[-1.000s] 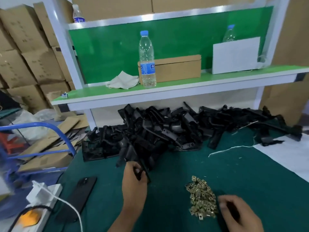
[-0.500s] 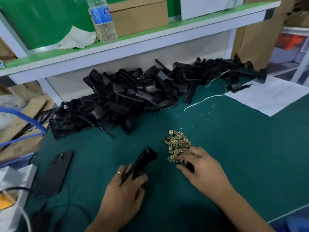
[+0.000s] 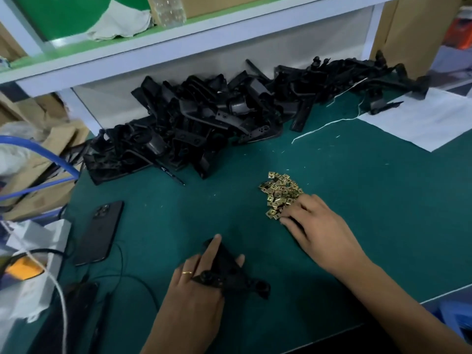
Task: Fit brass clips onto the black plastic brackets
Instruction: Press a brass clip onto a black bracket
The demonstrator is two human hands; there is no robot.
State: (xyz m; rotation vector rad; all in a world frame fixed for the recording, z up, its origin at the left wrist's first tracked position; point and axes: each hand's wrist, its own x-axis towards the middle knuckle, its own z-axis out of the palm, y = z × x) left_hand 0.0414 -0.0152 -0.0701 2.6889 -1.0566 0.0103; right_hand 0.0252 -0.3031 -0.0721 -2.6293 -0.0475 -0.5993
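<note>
No legible text, label, brand or number appears in the head view. A black pen-like stick [image 3: 171, 175] at the near edge of the bracket pile [image 3: 204, 118] carries a small white mark, too small to read. The bottle [image 3: 169, 8] on the shelf [image 3: 178, 44] shows no readable label

left hand [image 3: 196, 290] brought bracket [image 3: 229, 274] nearer; right hand [image 3: 319, 231] reached brass clips [image 3: 279, 194]
</note>
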